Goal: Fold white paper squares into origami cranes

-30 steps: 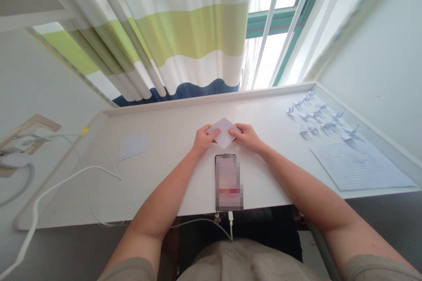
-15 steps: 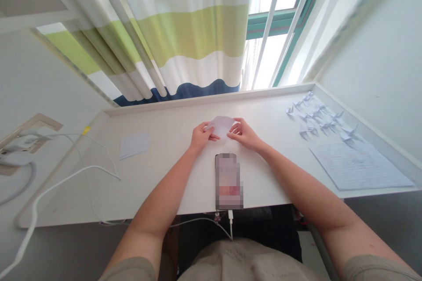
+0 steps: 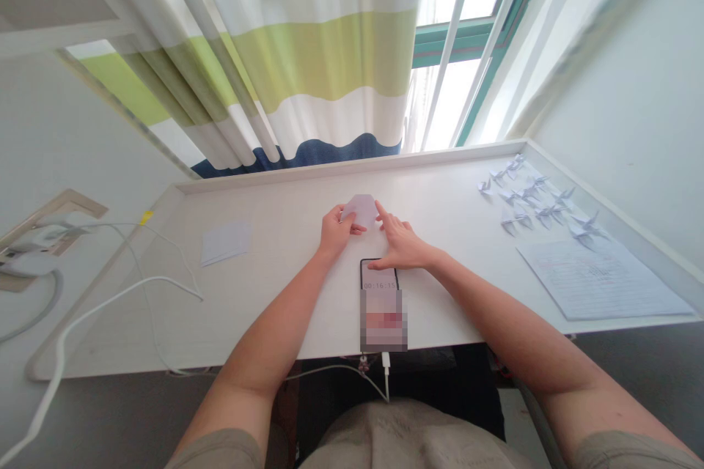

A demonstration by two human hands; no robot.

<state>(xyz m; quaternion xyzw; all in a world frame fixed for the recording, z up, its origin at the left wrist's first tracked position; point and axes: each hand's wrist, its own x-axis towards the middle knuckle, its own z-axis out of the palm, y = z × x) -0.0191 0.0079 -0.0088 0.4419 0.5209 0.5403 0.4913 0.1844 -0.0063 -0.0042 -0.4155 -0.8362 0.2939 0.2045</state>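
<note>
On the desk (image 3: 451, 209), a phone (image 3: 380, 311) lies at the front edge's middle, folded paper (image 3: 361, 209) behind it between left hand (image 3: 336, 230) and right hand (image 3: 404, 243). Papers (image 3: 226, 242) lie toward the left edge, paper birds (image 3: 543, 215) near the back right corner, sheets (image 3: 599, 282) before them.

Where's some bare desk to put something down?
Bare white desk lies between the flat white paper pieces and the left hand, and between the right hand and the folded white paper figures. It's crowded around those figures and the large white paper sheet, and mid-desk around the black-edged phone and held white paper.
</note>
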